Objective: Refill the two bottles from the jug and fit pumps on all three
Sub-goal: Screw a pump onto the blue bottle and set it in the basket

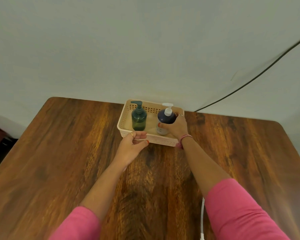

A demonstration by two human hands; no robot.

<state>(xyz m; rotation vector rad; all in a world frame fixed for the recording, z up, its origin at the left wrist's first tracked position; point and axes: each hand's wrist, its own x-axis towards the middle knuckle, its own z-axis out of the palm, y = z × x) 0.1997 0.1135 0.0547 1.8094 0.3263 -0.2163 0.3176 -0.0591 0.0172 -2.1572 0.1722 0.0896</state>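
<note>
Inside the basket [163, 142], right hand [176, 126] grips white-pumped navy bottle [164, 118].

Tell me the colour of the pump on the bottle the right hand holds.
White: the pump tops the dark blue bottle, seen in the head view.

Home room: wooden table [76, 161] against plain wall [111, 49], basket [163, 142] of pump bottles.

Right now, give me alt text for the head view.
The right hand grips a dark blue pump bottle standing in a cream basket on a wooden table. The left hand holds the basket's near rim, beside a green pump bottle.
</note>
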